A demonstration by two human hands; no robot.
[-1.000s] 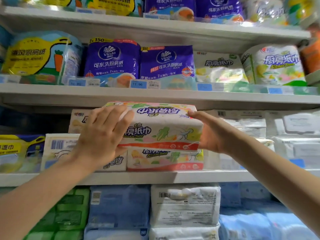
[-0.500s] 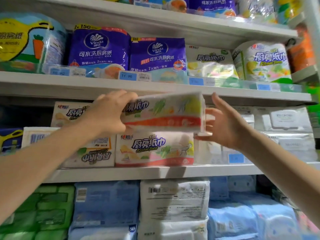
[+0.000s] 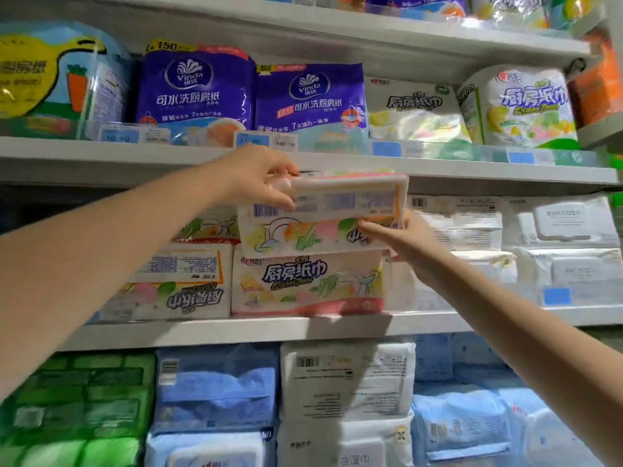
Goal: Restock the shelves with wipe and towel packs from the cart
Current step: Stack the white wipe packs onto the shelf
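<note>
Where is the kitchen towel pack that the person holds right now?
The held pack is centre frame in the head view, between the left hand and the right hand, just above the lower towel pack on the middle shelf.

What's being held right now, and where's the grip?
Left hand grips the kitchen towel pack at its left end; right hand props its lower right edge.

Little room between bottom pack (image 3: 303, 284) and shelf board (image 3: 472, 171).

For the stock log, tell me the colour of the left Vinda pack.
Purple: the left Vinda pack, head view.
</note>
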